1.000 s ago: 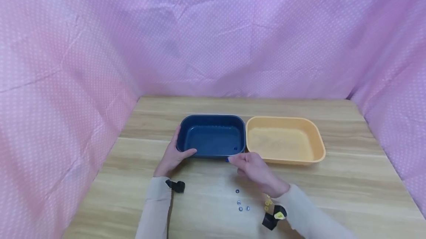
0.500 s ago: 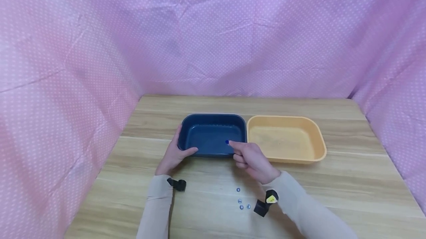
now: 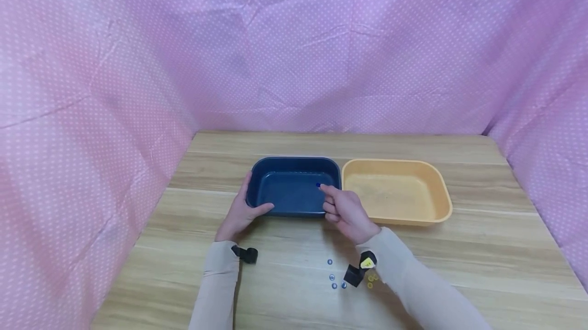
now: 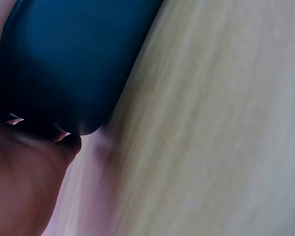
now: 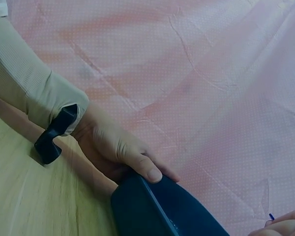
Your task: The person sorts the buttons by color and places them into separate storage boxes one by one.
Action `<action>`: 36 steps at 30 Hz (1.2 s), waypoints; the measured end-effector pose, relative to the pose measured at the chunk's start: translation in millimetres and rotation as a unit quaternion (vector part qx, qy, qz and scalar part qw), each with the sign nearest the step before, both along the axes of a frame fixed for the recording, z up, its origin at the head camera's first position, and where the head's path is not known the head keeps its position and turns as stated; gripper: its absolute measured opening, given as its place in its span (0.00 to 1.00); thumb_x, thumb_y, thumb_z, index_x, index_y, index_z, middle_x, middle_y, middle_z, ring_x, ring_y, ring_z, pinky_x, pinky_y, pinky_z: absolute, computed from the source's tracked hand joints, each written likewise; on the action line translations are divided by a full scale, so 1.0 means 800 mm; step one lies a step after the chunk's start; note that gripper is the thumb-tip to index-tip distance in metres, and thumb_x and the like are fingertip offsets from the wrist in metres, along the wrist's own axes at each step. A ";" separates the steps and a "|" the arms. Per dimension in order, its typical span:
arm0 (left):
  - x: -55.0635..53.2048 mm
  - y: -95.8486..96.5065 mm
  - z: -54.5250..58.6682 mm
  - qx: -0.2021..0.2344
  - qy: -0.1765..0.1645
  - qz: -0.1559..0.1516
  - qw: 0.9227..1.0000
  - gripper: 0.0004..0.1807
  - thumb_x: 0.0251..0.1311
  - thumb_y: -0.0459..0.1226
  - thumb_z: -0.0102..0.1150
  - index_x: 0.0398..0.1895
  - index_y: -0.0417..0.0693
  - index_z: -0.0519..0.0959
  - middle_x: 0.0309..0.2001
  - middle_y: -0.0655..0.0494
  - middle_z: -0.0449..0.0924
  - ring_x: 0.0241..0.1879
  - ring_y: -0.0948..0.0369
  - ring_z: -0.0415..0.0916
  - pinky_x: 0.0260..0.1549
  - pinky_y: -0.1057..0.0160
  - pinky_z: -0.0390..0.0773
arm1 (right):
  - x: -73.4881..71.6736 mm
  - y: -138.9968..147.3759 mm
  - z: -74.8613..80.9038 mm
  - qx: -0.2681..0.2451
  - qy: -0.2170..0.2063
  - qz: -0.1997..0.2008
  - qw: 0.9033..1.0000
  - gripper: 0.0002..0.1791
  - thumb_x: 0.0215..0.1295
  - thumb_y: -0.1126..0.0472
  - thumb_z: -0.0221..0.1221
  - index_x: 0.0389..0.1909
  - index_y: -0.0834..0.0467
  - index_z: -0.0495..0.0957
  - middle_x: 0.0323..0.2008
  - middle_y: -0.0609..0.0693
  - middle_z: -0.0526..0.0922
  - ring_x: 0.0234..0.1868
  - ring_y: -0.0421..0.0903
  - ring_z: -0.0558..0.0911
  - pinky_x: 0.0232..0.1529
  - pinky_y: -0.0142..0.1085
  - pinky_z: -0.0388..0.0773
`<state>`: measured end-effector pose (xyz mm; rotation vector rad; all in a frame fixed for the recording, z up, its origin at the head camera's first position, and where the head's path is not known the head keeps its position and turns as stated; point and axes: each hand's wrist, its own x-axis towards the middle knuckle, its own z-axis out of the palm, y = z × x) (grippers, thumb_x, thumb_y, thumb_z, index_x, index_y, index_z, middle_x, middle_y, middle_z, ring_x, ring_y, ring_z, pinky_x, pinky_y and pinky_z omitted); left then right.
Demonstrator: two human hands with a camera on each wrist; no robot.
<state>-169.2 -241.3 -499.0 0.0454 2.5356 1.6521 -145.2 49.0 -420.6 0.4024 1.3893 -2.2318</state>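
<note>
My left hand [image 3: 241,213] holds the dark blue plastic bin [image 3: 294,187] at its near left corner. Its thumb lies along the front rim and its fingers run up the left side; the right wrist view shows the thumb [image 5: 150,169] over the bin's edge. Over the right part of this bin, my right hand [image 3: 345,211] pinches a small blue piece [image 3: 318,185] between thumb and index finger, the other fingers curled in. In the right wrist view the blue piece [image 5: 271,217] sticks up from the fingertips; its exact kind is too small to make out.
A yellow-orange bin [image 3: 395,192] stands right beside the blue one. Several small blue rings [image 3: 332,277] lie on the wooden table [image 3: 285,289] in front, with small yellow rings [image 3: 370,279] partly behind the right wrist's camera. Pink dotted cloth [image 3: 294,54] hangs around the table.
My right hand has moved forward from the blue bin's front rim to over its inside, carrying the pinched blue piece. My left hand stays on the bin's corner.
</note>
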 end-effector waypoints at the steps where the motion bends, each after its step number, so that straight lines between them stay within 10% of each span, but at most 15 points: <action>1: 0.000 0.000 0.000 0.001 -0.002 0.001 1.000 0.60 0.51 0.46 0.73 0.77 0.72 0.38 0.78 0.61 0.38 0.75 0.53 0.36 0.69 0.39 0.42 | -0.001 0.000 0.000 -0.001 0.000 -0.002 1.000 0.13 0.72 0.55 0.54 0.28 0.55 0.66 0.15 0.43 0.57 0.14 0.39 0.58 0.16 0.27 0.53; 11: 0.000 0.002 0.003 0.003 -0.024 0.001 1.000 0.59 0.53 0.43 0.72 0.77 0.71 0.37 0.78 0.61 0.36 0.75 0.54 0.35 0.70 0.41 0.41 | -0.005 0.000 -0.004 -0.005 -0.010 -0.013 1.000 0.10 0.74 0.55 0.52 0.47 0.56 0.76 0.16 0.43 0.58 0.14 0.39 0.59 0.16 0.27 0.53; 18: 0.011 0.013 0.034 -0.004 -0.027 -0.008 1.000 0.59 0.55 0.41 0.71 0.79 0.59 0.37 0.78 0.53 0.36 0.75 0.50 0.35 0.70 0.41 0.43 | -0.003 0.004 -0.004 -0.007 -0.006 -0.010 1.000 0.15 0.75 0.55 0.51 0.55 0.57 0.74 0.16 0.42 0.58 0.14 0.39 0.59 0.16 0.26 0.54; 24: 0.016 0.016 0.044 -0.005 -0.023 -0.008 1.000 0.59 0.55 0.42 0.71 0.79 0.56 0.38 0.78 0.52 0.37 0.75 0.49 0.36 0.69 0.39 0.42 | 0.009 0.011 -0.005 0.068 0.079 0.092 0.990 0.14 0.71 0.53 0.56 0.49 0.57 0.78 0.17 0.41 0.63 0.17 0.38 0.62 0.19 0.27 0.59; 26: 0.016 0.016 0.044 -0.005 -0.023 -0.008 1.000 0.58 0.55 0.42 0.71 0.79 0.56 0.38 0.78 0.52 0.38 0.75 0.49 0.37 0.69 0.39 0.43 | 0.020 0.014 -0.006 0.185 0.172 0.174 0.952 0.13 0.69 0.53 0.58 0.47 0.55 0.82 0.21 0.39 0.71 0.21 0.37 0.68 0.23 0.27 0.66; 28: 0.016 0.017 0.044 -0.004 -0.023 -0.009 1.000 0.58 0.55 0.42 0.71 0.79 0.57 0.38 0.78 0.52 0.38 0.75 0.49 0.37 0.69 0.39 0.43 | 0.033 0.015 -0.009 0.330 0.275 0.249 0.868 0.10 0.67 0.53 0.60 0.42 0.52 0.84 0.24 0.40 0.77 0.24 0.37 0.72 0.27 0.30 0.71; 32: 0.016 0.016 0.044 -0.005 -0.021 -0.007 1.000 0.58 0.55 0.41 0.71 0.79 0.58 0.38 0.78 0.51 0.38 0.75 0.48 0.37 0.69 0.39 0.43 | 0.064 0.016 -0.017 0.535 0.411 0.333 0.659 0.04 0.61 0.57 0.64 0.34 0.52 0.85 0.25 0.42 0.79 0.23 0.37 0.73 0.23 0.32 0.71; 34: 0.016 0.016 0.044 -0.008 -0.017 -0.004 1.000 0.58 0.55 0.41 0.71 0.79 0.57 0.38 0.78 0.51 0.39 0.75 0.48 0.38 0.69 0.38 0.43 | 0.078 0.014 -0.023 0.585 0.435 0.349 0.589 0.03 0.59 0.58 0.65 0.30 0.54 0.83 0.23 0.44 0.77 0.21 0.37 0.70 0.20 0.31 0.67; 36: 0.015 0.016 0.045 -0.011 -0.015 -0.003 1.000 0.58 0.55 0.40 0.71 0.79 0.58 0.39 0.78 0.51 0.39 0.75 0.48 0.37 0.69 0.39 0.43 | 0.089 0.014 -0.029 0.613 0.452 0.354 0.543 0.03 0.57 0.59 0.65 0.28 0.55 0.82 0.21 0.45 0.74 0.19 0.38 0.68 0.17 0.32 0.65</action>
